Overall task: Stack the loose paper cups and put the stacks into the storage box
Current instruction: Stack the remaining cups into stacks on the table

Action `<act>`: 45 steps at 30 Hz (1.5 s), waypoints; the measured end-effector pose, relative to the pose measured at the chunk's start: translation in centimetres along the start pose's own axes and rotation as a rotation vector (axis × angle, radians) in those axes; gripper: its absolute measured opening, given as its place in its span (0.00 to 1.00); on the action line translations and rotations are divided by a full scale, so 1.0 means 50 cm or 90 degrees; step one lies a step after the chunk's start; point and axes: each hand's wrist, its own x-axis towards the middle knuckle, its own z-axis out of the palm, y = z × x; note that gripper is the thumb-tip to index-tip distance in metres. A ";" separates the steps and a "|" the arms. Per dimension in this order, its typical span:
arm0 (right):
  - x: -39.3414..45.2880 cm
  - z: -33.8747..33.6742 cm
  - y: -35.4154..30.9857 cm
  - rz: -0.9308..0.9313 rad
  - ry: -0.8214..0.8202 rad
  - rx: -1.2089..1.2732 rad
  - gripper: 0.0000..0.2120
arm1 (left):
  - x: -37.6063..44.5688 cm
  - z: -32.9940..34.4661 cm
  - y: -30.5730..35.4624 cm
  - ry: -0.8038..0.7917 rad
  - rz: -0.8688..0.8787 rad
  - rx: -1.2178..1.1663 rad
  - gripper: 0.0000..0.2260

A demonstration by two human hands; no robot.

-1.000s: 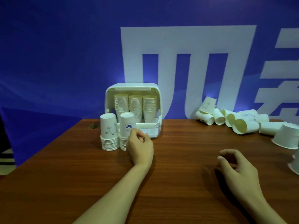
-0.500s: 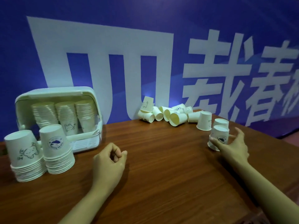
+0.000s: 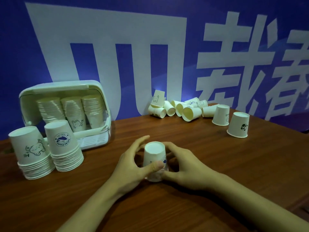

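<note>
An upside-down white paper cup [image 3: 154, 154] stands at the middle of the wooden table [image 3: 209, 164]. My left hand [image 3: 132, 166] grips it from the left with the thumb across its front. My right hand [image 3: 185, 163] curls round it from the right. Two upside-down stacks of cups [image 3: 65, 148] [image 3: 33, 154] stand at the left. Behind them the white storage box [image 3: 100, 91] lies open toward me with three stacks inside. A pile of loose cups [image 3: 180, 108] lies at the back by the wall.
Two single upside-down cups, one plain [image 3: 221, 115] and one with a panda print [image 3: 238, 124], stand at the right rear. A blue banner with large white characters [image 3: 117, 47] closes off the back. The table's right edge runs near the panda cup.
My right hand took a cup from the right rear and brought it to the table's middle. My left hand, curled and idle before, now grips that cup. The view tilted down slightly.
</note>
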 end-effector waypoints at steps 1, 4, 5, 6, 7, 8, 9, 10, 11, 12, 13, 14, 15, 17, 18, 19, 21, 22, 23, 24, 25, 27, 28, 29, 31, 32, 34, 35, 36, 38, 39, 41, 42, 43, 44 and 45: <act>0.004 -0.002 -0.001 -0.014 -0.038 -0.025 0.39 | 0.001 -0.001 -0.001 0.000 0.012 -0.001 0.36; 0.015 -0.041 0.033 -0.048 0.059 -0.121 0.42 | 0.006 -0.003 -0.006 0.030 0.003 -0.003 0.29; 0.017 -0.067 0.064 -0.049 0.181 -0.139 0.40 | 0.008 -0.003 -0.010 0.049 -0.017 0.000 0.29; 0.020 -0.099 0.100 -0.024 0.327 -0.156 0.37 | 0.012 -0.002 -0.017 0.067 -0.035 0.002 0.30; 0.022 -0.136 0.140 0.033 0.473 -0.174 0.35 | 0.016 -0.001 -0.023 0.082 -0.045 0.003 0.29; 0.023 -0.175 0.177 0.117 0.594 -0.182 0.35 | 0.019 0.000 -0.028 0.095 -0.052 0.003 0.29; 0.023 -0.212 0.212 0.217 0.670 -0.177 0.37 | 0.021 0.001 -0.030 0.099 -0.056 0.004 0.29; 0.022 -0.243 0.244 0.314 0.701 -0.159 0.41 | 0.022 0.003 -0.030 0.096 -0.061 0.010 0.30; 0.018 -0.266 0.273 0.391 0.700 -0.141 0.44 | 0.022 0.005 -0.028 0.090 -0.066 0.019 0.31; 0.014 -0.281 0.300 0.443 0.686 -0.128 0.47 | 0.023 0.006 -0.028 0.085 -0.071 0.027 0.31; 0.011 -0.287 0.320 0.474 0.664 -0.113 0.47 | 0.022 0.007 -0.026 0.079 -0.075 0.028 0.30; 0.008 -0.286 0.333 0.491 0.636 -0.103 0.45 | 0.022 0.007 -0.024 0.077 -0.080 0.025 0.29; 0.009 -0.281 0.339 0.496 0.605 -0.102 0.42 | 0.023 0.007 -0.024 0.074 -0.087 0.028 0.29; 0.016 -0.263 0.327 0.469 0.550 -0.107 0.38 | 0.027 0.007 -0.031 0.066 -0.097 0.072 0.30; 0.022 -0.250 0.311 0.437 0.524 -0.084 0.37 | 0.028 0.008 -0.034 0.064 -0.102 0.107 0.31; 0.031 -0.235 0.289 0.391 0.495 -0.040 0.37 | 0.029 0.009 -0.036 0.065 -0.107 0.146 0.32; 0.052 -0.199 0.225 0.280 0.447 0.045 0.35 | 0.031 0.009 -0.036 0.090 -0.117 0.191 0.36; 0.066 -0.182 0.187 0.216 0.436 0.066 0.33 | 0.032 0.008 -0.036 0.099 -0.120 0.193 0.37; 0.081 -0.166 0.148 0.149 0.430 0.086 0.32 | 0.032 0.008 -0.035 0.098 -0.123 0.188 0.39; 0.095 -0.151 0.110 0.086 0.423 0.114 0.30 | 0.032 0.008 -0.035 0.094 -0.124 0.183 0.39; 0.110 -0.137 0.074 0.036 0.409 0.157 0.29 | 0.031 0.008 -0.037 0.090 -0.121 0.181 0.39; 0.134 -0.110 0.021 -0.037 0.347 0.199 0.29 | 0.030 0.005 -0.038 0.094 -0.117 0.182 0.39; 0.142 -0.095 0.000 -0.063 0.309 0.169 0.29 | 0.028 0.003 -0.036 0.098 -0.120 0.177 0.38; 0.148 -0.081 -0.010 -0.082 0.272 0.121 0.29 | 0.027 0.001 -0.035 0.102 -0.128 0.167 0.38; 0.154 -0.053 -0.013 -0.112 0.222 0.033 0.31 | 0.027 -0.003 -0.032 0.114 -0.149 0.138 0.39; 0.155 -0.040 -0.003 -0.119 0.201 0.008 0.32 | 0.027 -0.005 -0.031 0.118 -0.158 0.125 0.41; 0.155 -0.014 0.020 -0.102 0.132 -0.056 0.32 | 0.027 -0.007 -0.029 0.119 -0.161 0.127 0.51; 0.156 -0.004 0.031 -0.078 0.089 -0.078 0.32 | 0.026 -0.007 -0.027 0.115 -0.156 0.144 0.54; 0.156 0.004 0.037 -0.051 0.053 -0.074 0.31 | 0.026 -0.007 -0.023 0.114 -0.148 0.160 0.53; 0.155 0.016 0.046 -0.019 0.009 -0.031 0.30 | 0.024 -0.006 -0.018 0.110 -0.132 0.159 0.48; 0.155 0.021 0.048 -0.016 0.004 -0.011 0.29 | 0.024 -0.005 -0.022 0.105 -0.122 0.154 0.46; 0.152 0.030 0.047 -0.012 0.005 0.010 0.29 | 0.020 -0.008 -0.030 0.091 -0.116 0.152 0.41; 0.150 0.029 0.049 -0.010 0.007 0.017 0.29 | 0.020 -0.010 -0.032 0.090 -0.112 0.148 0.39; 0.148 0.024 0.055 -0.009 0.002 0.022 0.29 | 0.021 -0.012 -0.031 0.094 -0.112 0.139 0.36; 0.145 0.014 0.062 -0.013 0.005 0.031 0.28 | 0.024 -0.012 -0.029 0.096 -0.110 0.129 0.35; 0.142 -0.001 0.072 -0.014 0.037 0.048 0.26 | 0.029 -0.008 -0.028 0.095 -0.105 0.127 0.34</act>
